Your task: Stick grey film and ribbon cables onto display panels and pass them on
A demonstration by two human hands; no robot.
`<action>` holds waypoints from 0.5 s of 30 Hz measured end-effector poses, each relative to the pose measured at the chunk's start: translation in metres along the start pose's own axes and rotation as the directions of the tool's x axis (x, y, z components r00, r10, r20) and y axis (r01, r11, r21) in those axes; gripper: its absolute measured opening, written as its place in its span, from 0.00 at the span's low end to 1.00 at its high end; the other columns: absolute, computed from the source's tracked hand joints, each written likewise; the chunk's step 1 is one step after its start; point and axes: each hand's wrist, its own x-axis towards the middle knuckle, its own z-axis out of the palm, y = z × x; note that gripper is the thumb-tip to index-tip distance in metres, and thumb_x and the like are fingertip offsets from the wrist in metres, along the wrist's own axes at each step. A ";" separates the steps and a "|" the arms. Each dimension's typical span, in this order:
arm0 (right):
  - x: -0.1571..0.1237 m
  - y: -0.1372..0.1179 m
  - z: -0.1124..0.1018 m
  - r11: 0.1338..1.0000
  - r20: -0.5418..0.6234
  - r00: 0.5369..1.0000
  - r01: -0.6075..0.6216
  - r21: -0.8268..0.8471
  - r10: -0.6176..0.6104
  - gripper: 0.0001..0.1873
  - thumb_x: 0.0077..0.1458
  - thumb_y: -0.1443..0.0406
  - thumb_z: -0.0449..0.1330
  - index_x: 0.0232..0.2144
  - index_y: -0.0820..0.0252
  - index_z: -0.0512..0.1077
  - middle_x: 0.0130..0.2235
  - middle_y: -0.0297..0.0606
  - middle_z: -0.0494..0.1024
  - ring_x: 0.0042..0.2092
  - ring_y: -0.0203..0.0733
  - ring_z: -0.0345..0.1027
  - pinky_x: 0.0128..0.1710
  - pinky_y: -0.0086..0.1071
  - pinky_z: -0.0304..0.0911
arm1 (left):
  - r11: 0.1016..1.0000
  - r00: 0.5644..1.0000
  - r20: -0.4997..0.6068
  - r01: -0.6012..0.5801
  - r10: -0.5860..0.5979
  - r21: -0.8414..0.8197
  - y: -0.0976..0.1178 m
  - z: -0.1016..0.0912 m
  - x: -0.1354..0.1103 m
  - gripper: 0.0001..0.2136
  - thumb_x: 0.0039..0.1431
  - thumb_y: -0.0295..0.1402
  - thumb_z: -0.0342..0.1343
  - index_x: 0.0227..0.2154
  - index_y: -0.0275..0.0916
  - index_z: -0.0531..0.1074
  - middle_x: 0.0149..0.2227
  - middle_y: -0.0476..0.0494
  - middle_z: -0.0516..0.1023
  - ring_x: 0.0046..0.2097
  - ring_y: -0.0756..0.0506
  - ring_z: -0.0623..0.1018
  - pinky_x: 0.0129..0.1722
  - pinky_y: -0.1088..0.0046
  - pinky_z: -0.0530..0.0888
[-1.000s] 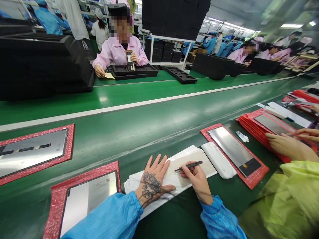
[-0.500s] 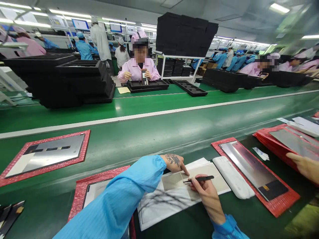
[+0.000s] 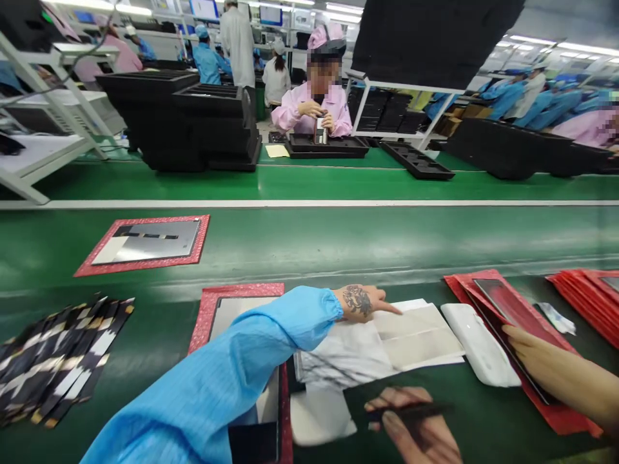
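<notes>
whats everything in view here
conveyor belt: one, green, across the middle
black trays: several stacks, black, far side of belt
panels on red pads: three, silver on red, belt, under left sleeve, right
red pad stack: one, red, far right
striped strips: one fan, black and white, near left
paper sheets: few, white, centre
white block: one, white, right of sheets
co-worker's hand: one, right edge, over a panel
left hand: tattooed, finger on paper sheets
right hand: blurred, bottom, holding black tweezers
</notes>
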 end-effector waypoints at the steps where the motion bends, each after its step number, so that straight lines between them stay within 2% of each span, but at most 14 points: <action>1: 0.002 -0.003 -0.004 0.999 0.021 0.999 -0.038 0.016 0.037 0.09 0.40 0.56 0.71 0.26 0.39 0.76 0.26 0.43 0.79 0.27 0.55 0.76 0.19 0.43 0.75 | 0.996 0.995 -0.094 0.037 -0.045 -0.077 0.006 -0.005 -0.015 0.20 0.52 0.21 0.55 0.43 0.50 0.77 0.43 0.48 0.78 0.46 0.44 0.76 0.42 0.73 0.69; 2: 0.004 -0.007 -0.005 0.997 0.016 0.997 -0.070 0.023 0.069 0.09 0.40 0.56 0.71 0.27 0.40 0.75 0.27 0.43 0.79 0.28 0.55 0.76 0.21 0.44 0.75 | 0.983 0.975 -0.195 0.076 -0.109 -0.167 0.011 -0.009 -0.034 0.17 0.54 0.22 0.53 0.42 0.48 0.76 0.41 0.48 0.78 0.45 0.45 0.76 0.42 0.73 0.69; 4: 0.003 -0.012 -0.001 0.996 -0.052 0.995 -0.088 0.030 0.090 0.11 0.41 0.55 0.72 0.28 0.42 0.74 0.28 0.41 0.79 0.29 0.53 0.76 0.23 0.43 0.75 | 0.927 0.889 -0.356 0.164 -0.288 -0.338 0.018 -0.014 -0.087 0.08 0.59 0.29 0.51 0.38 0.43 0.74 0.36 0.47 0.78 0.40 0.46 0.76 0.39 0.72 0.69; 6: -0.002 -0.017 0.010 0.997 -0.103 0.992 -0.070 0.028 0.073 0.13 0.42 0.54 0.72 0.28 0.44 0.73 0.29 0.39 0.80 0.28 0.50 0.74 0.23 0.41 0.75 | 0.857 0.807 -0.383 0.268 -0.449 -0.439 0.023 -0.006 -0.149 0.08 0.62 0.37 0.49 0.31 0.41 0.70 0.28 0.48 0.75 0.32 0.47 0.74 0.31 0.72 0.68; 7: -0.005 -0.019 0.017 0.998 -0.107 0.992 -0.062 0.032 0.065 0.13 0.42 0.54 0.72 0.28 0.45 0.73 0.28 0.39 0.80 0.27 0.48 0.73 0.23 0.40 0.75 | 0.754 0.738 -0.341 0.333 -0.582 -0.566 0.027 0.002 -0.180 0.11 0.60 0.41 0.51 0.27 0.41 0.68 0.24 0.49 0.72 0.27 0.48 0.71 0.27 0.73 0.65; 8: -0.008 -0.021 0.024 0.998 -0.108 0.992 -0.054 0.039 0.058 0.14 0.41 0.54 0.73 0.28 0.46 0.72 0.28 0.38 0.79 0.26 0.47 0.73 0.22 0.39 0.74 | 0.622 0.689 -0.242 0.373 -0.683 -0.689 0.031 0.013 -0.209 0.15 0.59 0.46 0.52 0.24 0.40 0.66 0.22 0.51 0.70 0.24 0.50 0.68 0.24 0.74 0.63; 9: -0.011 -0.022 0.031 0.998 -0.108 0.993 -0.049 0.045 0.053 0.15 0.41 0.54 0.73 0.28 0.48 0.72 0.27 0.38 0.79 0.26 0.47 0.73 0.21 0.39 0.74 | 0.465 0.659 -0.115 0.385 -0.743 -0.797 0.037 0.026 -0.234 0.19 0.56 0.51 0.53 0.23 0.40 0.64 0.20 0.52 0.69 0.21 0.52 0.65 0.21 0.75 0.59; 11: -0.016 -0.025 0.046 0.997 -0.090 0.994 -0.054 0.049 0.059 0.18 0.39 0.53 0.74 0.27 0.50 0.71 0.26 0.38 0.78 0.28 0.49 0.74 0.21 0.38 0.74 | 0.155 0.645 0.102 0.330 -0.758 -0.931 0.049 0.052 -0.269 0.25 0.49 0.59 0.56 0.23 0.40 0.64 0.18 0.53 0.67 0.18 0.54 0.62 0.18 0.76 0.56; 12: -0.019 -0.026 0.053 0.997 -0.081 0.995 -0.058 0.051 0.062 0.19 0.38 0.53 0.75 0.26 0.50 0.71 0.26 0.38 0.78 0.27 0.48 0.73 0.21 0.38 0.74 | 0.028 0.649 0.163 0.273 -0.743 -0.962 0.055 0.064 -0.279 0.26 0.45 0.61 0.59 0.24 0.39 0.64 0.18 0.54 0.67 0.17 0.55 0.62 0.17 0.77 0.55; 13: -0.022 -0.028 0.061 0.996 -0.071 0.995 -0.066 0.052 0.069 0.19 0.37 0.52 0.75 0.26 0.50 0.71 0.26 0.38 0.78 0.26 0.47 0.73 0.21 0.37 0.74 | -0.077 0.653 0.194 0.204 -0.732 -0.976 0.061 0.072 -0.286 0.27 0.42 0.61 0.62 0.24 0.39 0.65 0.18 0.54 0.67 0.17 0.55 0.62 0.17 0.78 0.54; 15: -0.030 -0.033 0.078 0.994 -0.061 0.993 -0.096 0.059 0.099 0.20 0.37 0.51 0.75 0.27 0.51 0.72 0.27 0.37 0.78 0.27 0.44 0.71 0.23 0.35 0.74 | -0.214 0.650 0.206 0.068 -0.731 -0.975 0.069 0.083 -0.293 0.28 0.37 0.59 0.66 0.24 0.38 0.66 0.19 0.52 0.68 0.17 0.55 0.64 0.16 0.78 0.54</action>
